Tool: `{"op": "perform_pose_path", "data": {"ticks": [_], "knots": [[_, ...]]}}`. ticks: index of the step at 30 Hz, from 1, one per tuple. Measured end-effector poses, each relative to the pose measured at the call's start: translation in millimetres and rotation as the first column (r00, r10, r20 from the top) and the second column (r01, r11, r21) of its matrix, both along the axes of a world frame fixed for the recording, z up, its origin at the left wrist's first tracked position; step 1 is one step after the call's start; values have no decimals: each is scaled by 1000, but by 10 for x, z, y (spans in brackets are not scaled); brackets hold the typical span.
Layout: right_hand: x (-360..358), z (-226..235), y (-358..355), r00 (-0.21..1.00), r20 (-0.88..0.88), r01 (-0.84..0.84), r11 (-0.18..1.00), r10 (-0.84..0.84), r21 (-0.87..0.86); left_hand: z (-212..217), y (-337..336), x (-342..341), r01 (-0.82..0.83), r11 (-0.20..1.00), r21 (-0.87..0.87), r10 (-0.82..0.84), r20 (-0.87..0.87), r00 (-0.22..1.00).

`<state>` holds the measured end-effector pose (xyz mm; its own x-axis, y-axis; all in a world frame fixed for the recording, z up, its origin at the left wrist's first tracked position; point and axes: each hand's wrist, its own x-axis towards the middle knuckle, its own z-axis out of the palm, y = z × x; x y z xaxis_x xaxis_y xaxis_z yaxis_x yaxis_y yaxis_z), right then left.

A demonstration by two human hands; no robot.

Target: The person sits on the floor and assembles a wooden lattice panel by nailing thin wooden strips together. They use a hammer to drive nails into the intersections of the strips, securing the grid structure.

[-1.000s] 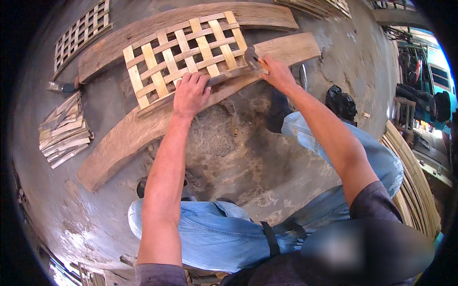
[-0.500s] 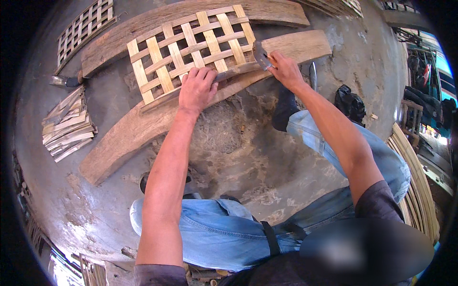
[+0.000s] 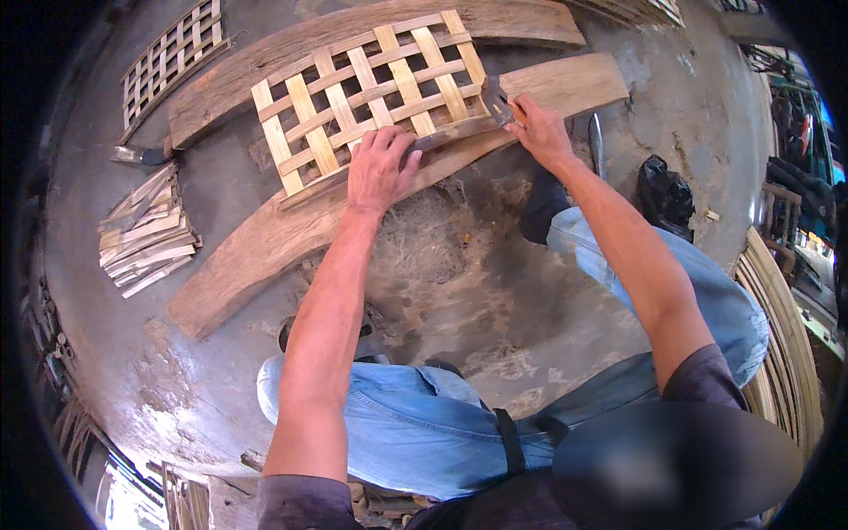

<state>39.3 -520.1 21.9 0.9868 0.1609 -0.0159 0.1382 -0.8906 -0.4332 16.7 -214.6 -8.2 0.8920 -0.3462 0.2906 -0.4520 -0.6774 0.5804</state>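
A woven lattice panel of pale flat slats (image 3: 402, 75) leans across a curved wooden beam (image 3: 247, 256), with a darker strip along its near edge. My left hand (image 3: 382, 168) has its fingers curled over that near edge and the thumb apart to the right. At the panel's near right corner, my right hand (image 3: 541, 132) grips a small hand tool with a dark metal head (image 3: 495, 95) and what looks like a brownish handle. The metal head is against or just beside the corner; I cannot tell whether it touches.
Behind the panel lies a second curved beam (image 3: 371, 49). A hammer-like tool (image 3: 141, 155), a pile of slats (image 3: 150, 234) and another lattice (image 3: 172, 66) are on the left. A blade (image 3: 596, 146), a black plastic bag (image 3: 664, 196) and long strips (image 3: 782, 327) lie right.
The whole view has shifted slightly, so everything sits a little farther right. The tool's metal head has turned a little in my right hand. My left hand stays on the panel's edge.
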Motion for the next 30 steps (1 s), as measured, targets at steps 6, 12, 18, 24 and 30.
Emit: {"op": "perform_pose_path", "data": {"ticks": [6,12,18,24,30], "knots": [[27,-5,27,1000,-4,3,1000,-3,27,-35,4,10,-39,999,-18,39,-7,999],[-21,94,25,997,28,71,995,-74,74,34,-96,32,-61,998,1,60,-99,993],[-524,299,558,933,17,323,857,-359,401,86,-13,10,-70,998,6,70,-153,986],[-1056,183,1061,952,-33,289,861,-304,419,70,-55,15,-61,998,-12,60,-87,994],[-1008,250,1173,972,-144,231,879,-187,416,75,-36,21,-62,998,-2,62,-47,997]]}}
